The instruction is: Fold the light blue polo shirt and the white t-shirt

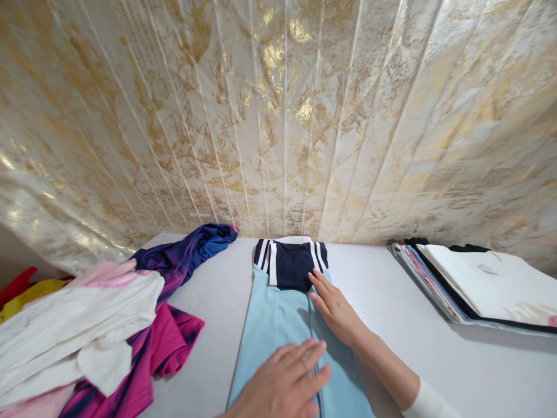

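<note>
A light blue garment (265, 331) with a navy upper part and white stripes lies folded lengthwise on the white table. Its navy end points at the curtain. My right hand (333, 305) rests with fingers stretched out on the right side of the garment, fingertips at the navy part's lower corner. Closer to me, my left hand (289, 380) is over the blue fabric, fingers extended and slightly apart; whether it presses on the cloth I cannot tell. Neither hand grips anything.
On the left, a loose heap holds a white garment (82, 325) and a purple and pink garment (174, 342). At the right stands a stack of folded clothes (487, 284) with a white shirt on top. A gold-patterned curtain (282, 128) hangs behind the table (209, 290).
</note>
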The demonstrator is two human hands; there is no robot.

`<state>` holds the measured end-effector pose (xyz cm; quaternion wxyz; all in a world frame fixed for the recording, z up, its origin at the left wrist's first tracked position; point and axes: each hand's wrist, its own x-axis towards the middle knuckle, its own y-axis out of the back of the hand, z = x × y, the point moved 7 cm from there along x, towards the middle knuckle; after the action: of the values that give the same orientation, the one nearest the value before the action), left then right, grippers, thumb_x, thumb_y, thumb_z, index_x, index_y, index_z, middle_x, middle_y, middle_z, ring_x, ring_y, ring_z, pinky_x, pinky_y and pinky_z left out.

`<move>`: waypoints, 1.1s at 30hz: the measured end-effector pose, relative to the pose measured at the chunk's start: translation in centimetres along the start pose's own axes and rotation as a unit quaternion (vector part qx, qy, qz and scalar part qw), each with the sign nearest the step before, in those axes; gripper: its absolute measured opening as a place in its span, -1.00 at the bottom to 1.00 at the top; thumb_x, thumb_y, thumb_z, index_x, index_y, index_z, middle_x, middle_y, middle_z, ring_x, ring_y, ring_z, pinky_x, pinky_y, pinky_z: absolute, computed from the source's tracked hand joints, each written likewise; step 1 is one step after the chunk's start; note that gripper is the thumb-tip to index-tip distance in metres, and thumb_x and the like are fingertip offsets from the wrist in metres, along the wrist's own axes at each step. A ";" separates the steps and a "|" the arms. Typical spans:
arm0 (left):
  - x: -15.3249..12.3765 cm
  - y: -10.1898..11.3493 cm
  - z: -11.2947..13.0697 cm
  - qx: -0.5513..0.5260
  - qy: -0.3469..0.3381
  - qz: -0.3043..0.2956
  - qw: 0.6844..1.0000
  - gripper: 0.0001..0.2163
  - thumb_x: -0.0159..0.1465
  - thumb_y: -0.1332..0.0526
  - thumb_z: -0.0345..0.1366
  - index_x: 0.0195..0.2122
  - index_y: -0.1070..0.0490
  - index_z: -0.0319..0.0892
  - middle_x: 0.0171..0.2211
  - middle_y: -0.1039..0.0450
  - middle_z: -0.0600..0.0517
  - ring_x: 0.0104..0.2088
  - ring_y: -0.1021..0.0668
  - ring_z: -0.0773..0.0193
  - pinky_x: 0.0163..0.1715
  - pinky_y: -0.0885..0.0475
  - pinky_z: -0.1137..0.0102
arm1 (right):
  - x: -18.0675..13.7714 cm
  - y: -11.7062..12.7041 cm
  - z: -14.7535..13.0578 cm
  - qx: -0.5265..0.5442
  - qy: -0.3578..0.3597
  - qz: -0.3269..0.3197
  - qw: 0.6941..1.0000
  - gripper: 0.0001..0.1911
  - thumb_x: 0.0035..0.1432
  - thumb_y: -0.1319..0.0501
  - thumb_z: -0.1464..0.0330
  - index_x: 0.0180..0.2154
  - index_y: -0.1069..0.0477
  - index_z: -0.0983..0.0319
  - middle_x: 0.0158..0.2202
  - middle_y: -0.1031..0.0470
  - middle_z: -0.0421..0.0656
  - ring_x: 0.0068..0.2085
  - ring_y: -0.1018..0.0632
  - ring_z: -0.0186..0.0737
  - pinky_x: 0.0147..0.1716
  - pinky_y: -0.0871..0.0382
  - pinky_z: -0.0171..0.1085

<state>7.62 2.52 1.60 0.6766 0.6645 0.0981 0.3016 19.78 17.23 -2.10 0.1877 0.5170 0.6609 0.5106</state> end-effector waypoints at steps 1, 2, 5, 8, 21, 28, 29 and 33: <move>1.0 0.4 -2.1 -0.015 0.024 -0.005 1.000 -0.59 0.41 -0.02 -0.25 0.28 -0.15 -0.15 0.33 -0.08 -0.06 0.31 -0.18 0.18 0.20 -0.25 0.28 | 0.9 0.3 0.7 0.020 -0.005 -0.005 1.000 -0.45 0.37 0.13 0.14 0.25 -0.21 0.22 0.33 -0.14 -0.02 0.34 -0.15 -0.09 0.25 -0.13 0.00; 2.0 0.7 -4.2 -0.026 0.065 -0.010 0.998 -0.56 0.41 -0.02 -0.25 0.30 -0.10 -0.17 0.35 -0.02 -0.09 0.33 -0.14 0.15 0.23 -0.21 0.21 | 1.8 0.5 1.4 0.035 -0.010 -0.008 0.999 -0.48 0.35 0.09 0.17 0.22 -0.26 0.23 0.31 -0.19 0.00 0.33 -0.16 -0.06 0.25 -0.12 0.03; 4.9 0.9 -8.8 -0.038 0.172 -0.016 0.984 -0.53 0.42 -0.01 -0.18 0.32 -0.08 -0.17 0.35 0.01 -0.13 0.34 -0.10 0.10 0.25 -0.15 0.07 | 4.7 1.0 3.2 0.064 -0.015 -0.002 0.998 -0.55 0.28 0.02 0.32 0.12 -0.38 0.26 0.26 -0.28 0.02 0.27 -0.28 -0.05 0.23 -0.17 0.02; 7.4 -0.3 -10.3 -0.053 0.205 -0.019 0.977 -0.51 0.40 -0.02 -0.07 0.29 -0.13 -0.18 0.35 -0.01 -0.15 0.34 -0.09 0.05 0.27 -0.09 0.02 | 7.4 1.7 4.5 0.083 -0.003 0.012 0.996 -0.54 0.18 0.04 0.47 0.04 -0.45 0.21 0.18 -0.40 -0.07 0.18 -0.42 -0.15 0.17 -0.27 -0.11; 9.1 3.4 -23.0 0.064 0.389 0.106 0.913 -0.71 0.26 -0.21 -0.38 0.02 -0.38 -0.15 -0.04 -0.44 -0.09 0.02 -0.41 0.01 0.02 -0.26 0.12 | 13.7 3.4 10.7 0.090 -0.023 0.069 0.993 -0.38 -0.21 0.05 0.61 -0.13 -0.51 0.19 -0.28 -0.55 -0.15 -0.19 -0.49 -0.14 -0.15 -0.39 -0.18; 10.9 3.9 -20.7 0.014 0.320 0.085 0.943 -0.93 0.21 -0.24 -0.37 -0.28 -0.47 -0.10 -0.20 -0.46 0.01 -0.08 -0.45 0.10 -0.05 -0.30 0.25 | 14.2 3.3 10.0 0.042 0.016 0.045 0.998 -0.47 -0.16 -0.01 0.62 -0.19 -0.54 0.18 -0.28 -0.45 -0.11 -0.16 -0.41 -0.10 -0.07 -0.25 -0.11; 11.4 4.2 -19.6 -0.020 0.291 0.072 0.954 -0.92 0.21 -0.24 -0.37 -0.29 -0.47 -0.08 -0.21 -0.48 0.04 -0.11 -0.48 0.15 -0.09 -0.32 0.32 | 14.3 3.3 9.9 0.037 0.022 0.043 0.998 -0.51 -0.13 -0.04 0.61 -0.20 -0.55 0.17 -0.23 -0.45 -0.10 -0.13 -0.40 -0.09 -0.06 -0.24 -0.11; 12.3 4.7 -15.8 -0.160 0.214 -0.008 0.963 -0.90 0.20 -0.22 -0.35 -0.28 -0.48 -0.03 -0.31 -0.55 0.11 -0.26 -0.56 0.21 -0.26 -0.35 0.42 | 14.2 3.3 9.6 0.019 0.038 0.029 0.999 -0.71 -0.06 -0.11 0.56 -0.42 -0.56 0.16 -0.22 -0.47 -0.11 -0.13 -0.41 -0.11 -0.07 -0.24 -0.15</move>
<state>7.67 22.10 7.89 0.7400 0.4663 0.1968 0.4431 23.26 34.14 0.83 0.1372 0.5196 0.6620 0.5225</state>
